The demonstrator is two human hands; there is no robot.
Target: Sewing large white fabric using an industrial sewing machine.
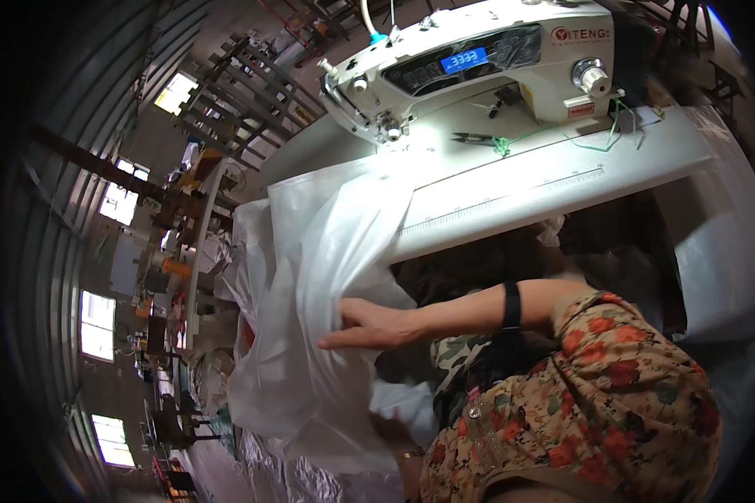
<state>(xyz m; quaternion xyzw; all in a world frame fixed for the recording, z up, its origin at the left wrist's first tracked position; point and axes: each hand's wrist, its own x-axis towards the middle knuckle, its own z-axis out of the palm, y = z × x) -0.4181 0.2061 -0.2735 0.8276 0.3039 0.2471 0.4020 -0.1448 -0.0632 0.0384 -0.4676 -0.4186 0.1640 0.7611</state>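
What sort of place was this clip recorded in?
Most likely a sewing workshop or small garment factory. A white industrial sewing machine stands on a long white worktable, one hand grips a large sheet of white translucent fabric, and further workstations line the hall on the left.

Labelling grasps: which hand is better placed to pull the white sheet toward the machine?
Likely right: right hand lies on the white sheet below the sewing machine; left hand is out of sight.
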